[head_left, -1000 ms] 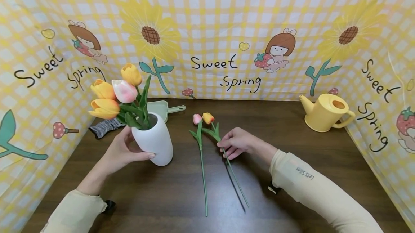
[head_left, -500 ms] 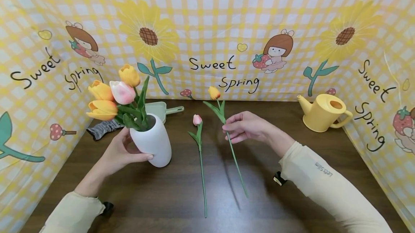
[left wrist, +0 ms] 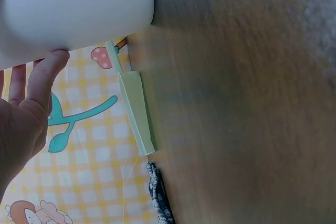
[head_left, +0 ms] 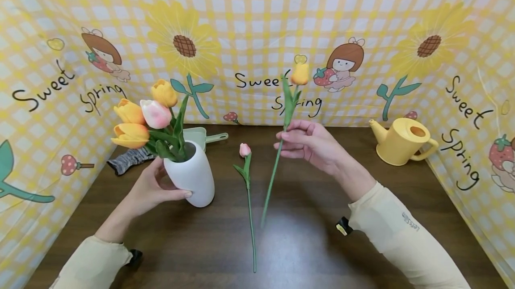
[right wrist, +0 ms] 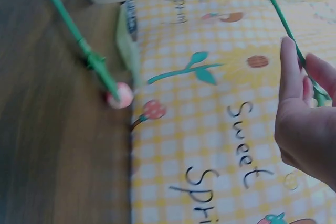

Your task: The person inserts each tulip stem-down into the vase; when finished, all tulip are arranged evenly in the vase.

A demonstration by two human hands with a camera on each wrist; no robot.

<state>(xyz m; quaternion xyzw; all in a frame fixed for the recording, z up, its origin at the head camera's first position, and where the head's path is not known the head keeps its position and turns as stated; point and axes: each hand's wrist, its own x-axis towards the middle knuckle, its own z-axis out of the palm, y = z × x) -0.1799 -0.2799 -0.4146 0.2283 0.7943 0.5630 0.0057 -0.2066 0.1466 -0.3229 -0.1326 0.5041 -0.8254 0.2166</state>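
My left hand (head_left: 150,188) grips a white vase (head_left: 191,177) around its side, thumb across the front. Three yellow tulips (head_left: 130,135) and a pink-white tulip (head_left: 156,114) lean out of the vase toward the left. In the left wrist view, the thumb and fingers lie against the vase wall (left wrist: 79,9). My right hand (head_left: 310,144) pinches the green stem of a single yellow tulip (head_left: 299,74), bloom up, above the table. One pink tulip (head_left: 245,149) lies on the table between the hands, its stem pointing toward me.
Behind the vase lies a pale green dustpan (head_left: 196,135), with a grey knitted sock-like cloth (head_left: 130,159) beside it. At the back right stands a yellow watering can (head_left: 403,140). Patterned yellow checked cloth (head_left: 257,21) walls the dark wooden table (head_left: 193,249) on three sides.
My right hand has lifted the yellow tulip off the table, up and slightly right, and its stem's lower end now swings left. My left hand and the vase stay nearly in place.
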